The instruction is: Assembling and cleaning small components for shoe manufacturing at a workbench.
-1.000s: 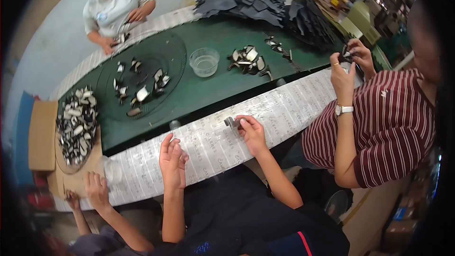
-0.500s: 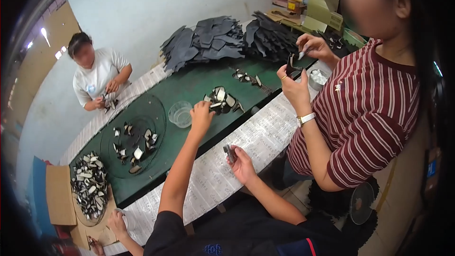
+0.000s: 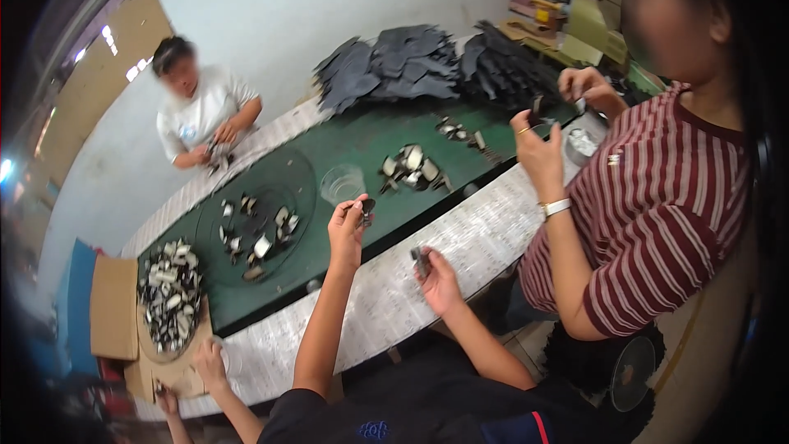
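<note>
My left hand (image 3: pixel 346 234) is raised over the front edge of the green table, pinching a small dark curved piece (image 3: pixel 367 209). To its right and lower, my right hand (image 3: pixel 440 286) has its fingers closed round a small grey block-like object (image 3: pixel 421 260); its exact kind is too small to make out. Just beyond my left hand stands a clear plastic bowl (image 3: pixel 342 186). A small heap of black-and-white curved pieces (image 3: pixel 412 166) lies on the green table (image 3: pixel 353 141) to the right of the bowl.
More such pieces lie scattered on a round mesh (image 3: pixel 306 166) and fill an oval tray (image 3: pixel 170 355) at left. Stacks of dark sheets (image 3: pixel 386 66) sit at the back. A striped-shirted co-worker (image 3: pixel 649 214) stands close at right, another (image 3: pixel 201 107) across the table. A third person's hand (image 3: pixel 210 364) shows lower left.
My left hand has drawn back from the heap toward me and now shows a dark piece in its fingers. My right hand keeps the grey object. The whole view has shifted slightly.
</note>
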Tool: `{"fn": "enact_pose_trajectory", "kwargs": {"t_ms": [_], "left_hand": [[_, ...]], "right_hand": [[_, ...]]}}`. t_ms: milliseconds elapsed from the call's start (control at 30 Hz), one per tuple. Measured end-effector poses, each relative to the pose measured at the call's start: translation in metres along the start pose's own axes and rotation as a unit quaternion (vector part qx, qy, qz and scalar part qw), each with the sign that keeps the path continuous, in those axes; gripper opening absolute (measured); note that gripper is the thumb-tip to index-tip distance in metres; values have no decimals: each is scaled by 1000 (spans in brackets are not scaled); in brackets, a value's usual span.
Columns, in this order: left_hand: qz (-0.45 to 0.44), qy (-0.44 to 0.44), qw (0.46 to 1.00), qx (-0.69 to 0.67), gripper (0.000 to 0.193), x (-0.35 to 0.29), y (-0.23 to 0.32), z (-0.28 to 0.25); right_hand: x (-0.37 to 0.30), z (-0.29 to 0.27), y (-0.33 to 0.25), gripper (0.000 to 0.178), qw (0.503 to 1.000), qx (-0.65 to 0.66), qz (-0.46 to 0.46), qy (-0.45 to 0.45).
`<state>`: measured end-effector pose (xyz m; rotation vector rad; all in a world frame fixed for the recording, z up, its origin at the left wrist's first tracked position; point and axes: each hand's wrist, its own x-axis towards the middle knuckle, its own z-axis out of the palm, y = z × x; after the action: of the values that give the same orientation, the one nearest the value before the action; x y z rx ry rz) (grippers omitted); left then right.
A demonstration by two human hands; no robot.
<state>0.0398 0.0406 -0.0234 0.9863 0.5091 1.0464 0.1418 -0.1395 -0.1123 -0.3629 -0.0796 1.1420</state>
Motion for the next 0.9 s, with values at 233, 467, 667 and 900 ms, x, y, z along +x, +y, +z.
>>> {"fn": "enact_pose_trajectory", "kwargs": {"t_ms": [233,467,667,900], "left_hand": [[-162,127,972,-110,26,-107,28,-58],[-158,80,980,-90,30,-201,38,-67],[-122,105,965,-208,33,-245,35,-97],[-180,6,966,-184,26,-254,65,-76]], "right_hand": [[0,6,2,20,999,-30,-13,0],[-7,6,5,21,997,-73,-9,-10],[-11,5,9,22,996,-90,-6,-6],[2,7,11,24,992,-124,-15,-15]]}}
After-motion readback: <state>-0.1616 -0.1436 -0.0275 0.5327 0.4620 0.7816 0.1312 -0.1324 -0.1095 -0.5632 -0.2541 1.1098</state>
